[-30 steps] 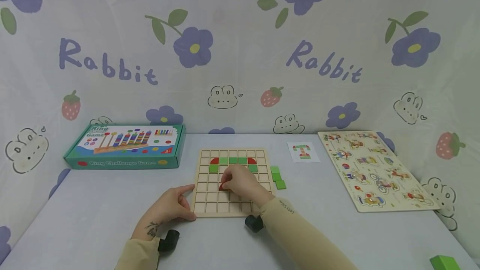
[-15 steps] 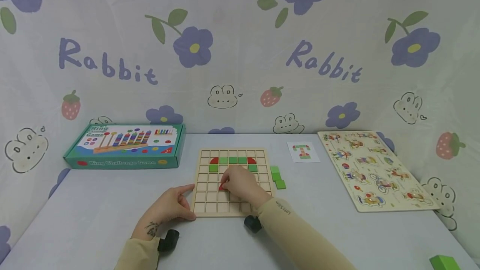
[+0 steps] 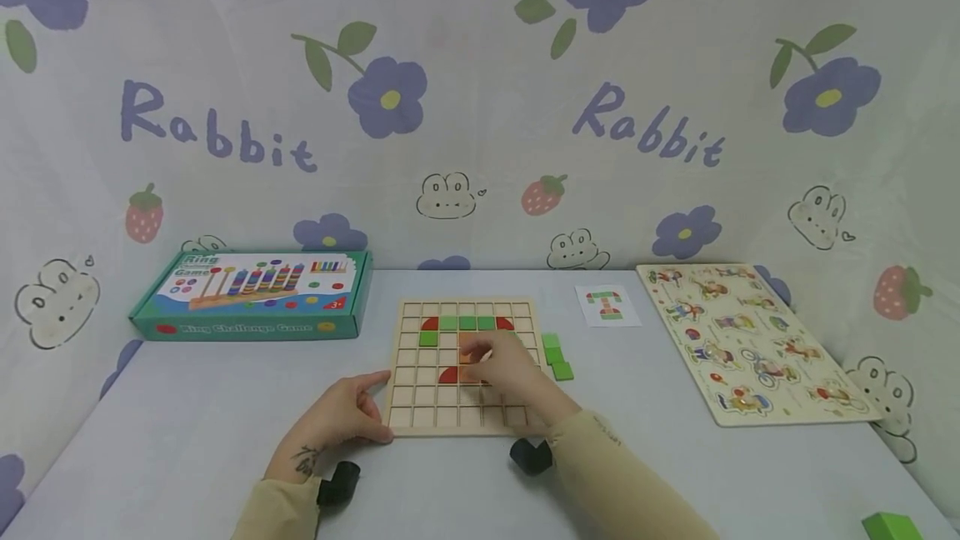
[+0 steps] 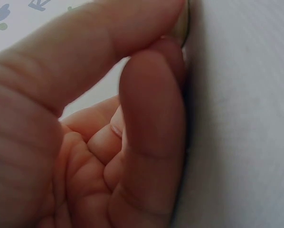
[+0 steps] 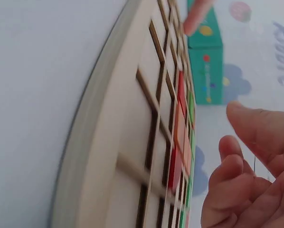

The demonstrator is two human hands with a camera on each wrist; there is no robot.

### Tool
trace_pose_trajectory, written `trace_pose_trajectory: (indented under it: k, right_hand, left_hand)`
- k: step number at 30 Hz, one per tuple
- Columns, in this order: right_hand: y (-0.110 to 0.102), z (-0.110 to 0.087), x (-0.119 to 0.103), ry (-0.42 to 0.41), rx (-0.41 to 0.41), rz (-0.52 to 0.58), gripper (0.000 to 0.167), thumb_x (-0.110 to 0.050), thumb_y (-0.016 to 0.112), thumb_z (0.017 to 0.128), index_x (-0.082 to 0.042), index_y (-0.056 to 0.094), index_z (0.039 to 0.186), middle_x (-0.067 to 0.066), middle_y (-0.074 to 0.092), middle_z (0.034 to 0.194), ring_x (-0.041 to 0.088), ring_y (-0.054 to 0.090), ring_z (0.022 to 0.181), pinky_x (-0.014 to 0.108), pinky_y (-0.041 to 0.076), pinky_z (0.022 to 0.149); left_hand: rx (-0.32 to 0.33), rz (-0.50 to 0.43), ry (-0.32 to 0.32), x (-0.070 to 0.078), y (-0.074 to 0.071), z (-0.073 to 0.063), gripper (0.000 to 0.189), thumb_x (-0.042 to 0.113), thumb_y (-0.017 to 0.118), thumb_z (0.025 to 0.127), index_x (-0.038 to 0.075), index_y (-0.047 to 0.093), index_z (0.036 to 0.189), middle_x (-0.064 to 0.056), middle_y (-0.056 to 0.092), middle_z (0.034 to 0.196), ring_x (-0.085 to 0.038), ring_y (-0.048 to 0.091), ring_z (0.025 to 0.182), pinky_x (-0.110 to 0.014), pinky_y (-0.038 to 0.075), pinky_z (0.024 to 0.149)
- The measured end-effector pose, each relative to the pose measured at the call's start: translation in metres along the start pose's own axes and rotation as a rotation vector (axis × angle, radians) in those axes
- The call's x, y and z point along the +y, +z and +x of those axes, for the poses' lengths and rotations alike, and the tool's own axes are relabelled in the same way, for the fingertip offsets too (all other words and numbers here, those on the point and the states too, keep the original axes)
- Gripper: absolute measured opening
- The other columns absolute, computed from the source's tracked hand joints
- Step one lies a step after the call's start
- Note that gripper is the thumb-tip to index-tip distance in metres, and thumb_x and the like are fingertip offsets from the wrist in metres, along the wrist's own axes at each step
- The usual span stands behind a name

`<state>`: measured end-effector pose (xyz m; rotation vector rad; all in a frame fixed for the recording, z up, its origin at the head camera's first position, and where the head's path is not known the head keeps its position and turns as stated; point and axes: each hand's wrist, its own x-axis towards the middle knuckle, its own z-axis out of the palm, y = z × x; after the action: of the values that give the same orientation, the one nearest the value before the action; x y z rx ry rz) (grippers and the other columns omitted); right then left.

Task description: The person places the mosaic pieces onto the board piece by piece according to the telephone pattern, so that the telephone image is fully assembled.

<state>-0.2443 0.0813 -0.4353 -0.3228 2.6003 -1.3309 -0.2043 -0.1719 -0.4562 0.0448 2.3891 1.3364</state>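
Note:
A wooden grid board lies on the table. Green squares run across its upper part, with red quarter-round tiles at both ends of that row. Below stand orange tiles, between a red quarter-round tile and another red tile. My right hand is over the board's middle, partly hiding these; thumb and fingertips are apart with nothing between them in the right wrist view. My left hand touches the board's left edge with index finger and thumb, its other fingers bent in.
Several loose green squares lie along the board's right side. Behind them is a printed pattern card. A boxed ring game stands back left, a picture puzzle board at right, and a green block near the front right corner.
My right hand has let go of the red quarter-round tile, which now sits in its cell, and has shifted right. My left hand stays at the board's edge.

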Motion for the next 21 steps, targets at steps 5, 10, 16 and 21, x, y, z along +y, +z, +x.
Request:
trace_pose_trajectory:
  k: [5,10,16,21]
  right_hand:
    - [-0.025,-0.013,0.023,0.024,0.072,0.165,0.028,-0.003,0.07,0.077,-0.004,0.067,0.104,0.005,0.06,0.084,0.016,0.053,0.073,0.026,0.044,0.06]
    - [-0.054,-0.029,0.045,0.134,0.121,0.269,0.039,-0.004,0.07,0.077,-0.003,0.061,0.114,0.004,0.058,0.085,0.014,0.046,0.063,0.025,0.038,0.052]
    - [-0.08,-0.045,0.066,0.238,0.194,0.264,0.044,-0.008,0.07,0.077,-0.004,0.058,0.12,0.003,0.057,0.084,0.014,0.041,0.057,0.025,0.035,0.05]
    - [-0.088,-0.048,0.076,0.288,0.24,0.23,0.043,-0.011,0.069,0.078,-0.003,0.058,0.119,0.004,0.055,0.082,0.015,0.044,0.061,0.026,0.037,0.052]
  left_hand:
    - [0.0,-0.002,0.0,0.0,0.001,0.0,0.089,0.006,0.083,0.061,0.005,0.041,0.139,-0.003,0.057,0.062,-0.011,0.047,0.054,-0.027,0.038,0.052]
    - [0.004,0.005,0.001,0.0,0.002,0.0,0.089,0.006,0.083,0.061,0.005,0.041,0.139,-0.004,0.057,0.062,-0.012,0.047,0.054,-0.027,0.039,0.052]
    - [0.01,0.018,0.004,0.0,0.002,0.0,0.089,0.007,0.084,0.061,0.006,0.041,0.139,-0.004,0.057,0.062,-0.013,0.048,0.054,-0.028,0.039,0.052]
    - [0.01,0.026,0.007,-0.001,0.002,0.001,0.089,0.008,0.084,0.061,0.005,0.041,0.139,-0.003,0.058,0.062,-0.012,0.048,0.054,-0.028,0.039,0.052]
